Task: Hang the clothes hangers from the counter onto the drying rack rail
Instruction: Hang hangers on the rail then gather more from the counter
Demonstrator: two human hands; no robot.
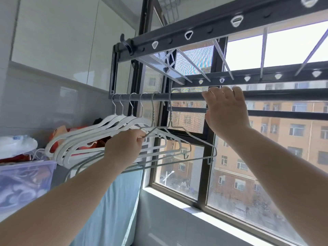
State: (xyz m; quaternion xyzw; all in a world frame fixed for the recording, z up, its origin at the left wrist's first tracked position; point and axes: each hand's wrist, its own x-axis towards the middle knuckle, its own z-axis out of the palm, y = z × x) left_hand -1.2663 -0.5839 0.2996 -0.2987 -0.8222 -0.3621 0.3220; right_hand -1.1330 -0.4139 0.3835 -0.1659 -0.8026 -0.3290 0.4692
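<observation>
Window (266,157): daylight behind the drying rack rail (186,97).
Wire hanger (170,118): hooked near the rail's left end, beside white hangers (113,121).
Left hand (124,144): fingers (140,137) pinching its shoulder.
Right hand (225,110): fingers clasping the rail.

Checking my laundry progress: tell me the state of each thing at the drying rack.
rail: level, carrying six hangers
white hangers: four, hooked on rail
wire hangers: two, hooked on rail
left hand: pinching wire hangers
right hand: fingers curled over rail
</observation>
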